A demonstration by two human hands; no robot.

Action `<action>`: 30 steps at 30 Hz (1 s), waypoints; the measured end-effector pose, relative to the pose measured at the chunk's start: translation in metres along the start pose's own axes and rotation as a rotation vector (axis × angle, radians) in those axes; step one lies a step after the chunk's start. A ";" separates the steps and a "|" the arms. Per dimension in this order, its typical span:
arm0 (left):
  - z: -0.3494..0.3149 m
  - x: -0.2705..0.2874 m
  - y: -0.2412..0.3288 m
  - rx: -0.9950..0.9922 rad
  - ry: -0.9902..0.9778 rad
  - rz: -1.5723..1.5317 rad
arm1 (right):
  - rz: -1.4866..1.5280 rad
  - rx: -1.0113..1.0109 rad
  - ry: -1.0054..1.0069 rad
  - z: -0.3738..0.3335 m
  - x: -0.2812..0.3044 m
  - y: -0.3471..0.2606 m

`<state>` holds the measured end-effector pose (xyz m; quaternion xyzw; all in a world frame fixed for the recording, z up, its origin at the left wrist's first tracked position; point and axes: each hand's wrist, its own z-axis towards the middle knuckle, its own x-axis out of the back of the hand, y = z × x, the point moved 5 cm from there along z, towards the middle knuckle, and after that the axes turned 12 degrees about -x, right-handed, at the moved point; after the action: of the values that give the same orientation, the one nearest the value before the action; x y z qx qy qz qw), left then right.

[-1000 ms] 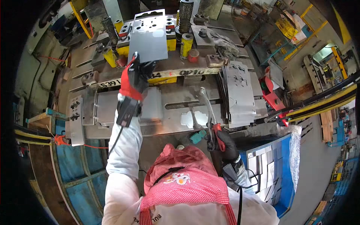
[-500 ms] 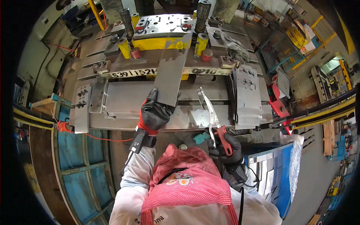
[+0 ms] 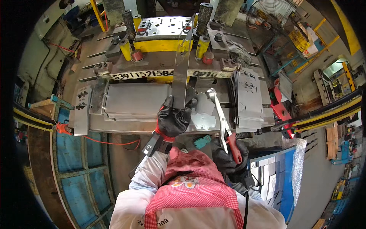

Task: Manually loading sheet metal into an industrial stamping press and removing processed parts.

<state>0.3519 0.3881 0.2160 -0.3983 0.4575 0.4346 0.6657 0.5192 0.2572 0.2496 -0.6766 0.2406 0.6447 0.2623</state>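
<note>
My left hand (image 3: 174, 121), in a black and red glove, grips the lower end of a long sheet metal strip (image 3: 181, 82). The strip stands tilted up, its far end in front of the die block (image 3: 164, 29), and looks narrow, nearly edge-on. In my right hand (image 3: 228, 154), black-gloved, is a pair of long metal pliers (image 3: 220, 110) with a red handle; their head points up and away, touching nothing that I can make out. Flat metal sheets (image 3: 137, 97) lie stacked left of my left hand. A cut metal piece (image 3: 203, 120) lies on the table's front edge between my hands.
Stamped sheets (image 3: 249, 97) stand stacked at the right of the press table. Yellow posts (image 3: 203, 46) and coil springs (image 3: 204, 19) flank the die. A blue bin (image 3: 280, 171) is at lower right, a blue panelled frame (image 3: 82, 152) at left. An orange cable (image 3: 114, 143) hangs below the table.
My left hand has moved right and slightly nearer, turning the strip more edge-on. The pliers have turned, with their head shifted slightly right; my right hand is a little lower.
</note>
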 end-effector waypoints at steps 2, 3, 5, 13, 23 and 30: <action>0.001 -0.028 0.000 -0.005 0.025 0.026 | 0.070 -0.001 0.020 0.004 -0.002 -0.001; 0.001 -0.035 0.001 -0.009 0.072 0.035 | 0.061 0.064 0.153 0.003 0.003 -0.003; -0.004 -0.043 0.004 -0.022 0.192 0.050 | 0.021 0.270 0.643 0.005 0.004 -0.002; -0.011 -0.041 0.009 -0.131 0.287 0.062 | -0.950 0.242 0.764 -0.002 0.008 -0.010; -0.020 -0.046 0.043 0.049 0.416 0.387 | -1.917 0.167 0.739 -0.009 -0.040 -0.037; -0.024 -0.054 0.064 0.210 0.399 0.955 | -2.257 -0.043 0.356 0.003 -0.078 -0.076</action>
<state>0.2741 0.3740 0.2525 -0.1515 0.7469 0.5571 0.3298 0.5635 0.3147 0.3312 -0.5931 -0.4818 -0.0598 0.6423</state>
